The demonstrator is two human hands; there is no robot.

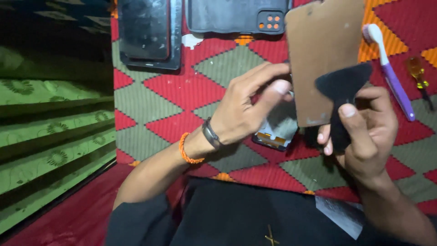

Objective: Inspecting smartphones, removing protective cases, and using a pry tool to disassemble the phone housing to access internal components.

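We hold the brown panel [321, 59] upright between both hands. Left hand [246, 111] fingers pinch its left edge; right hand [364, 132] thumb presses a black tool [341, 91] against its face. It looks thin, stiff, probably fragile: best gripped by edges.

Patterned mat [182, 91] with toothbrush [391, 73], screwdriver [418, 75]

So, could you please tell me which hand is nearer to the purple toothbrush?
Right. The right hand holds a black cloth just left of the toothbrush; the left hand sits farther left, beyond the brown panel.
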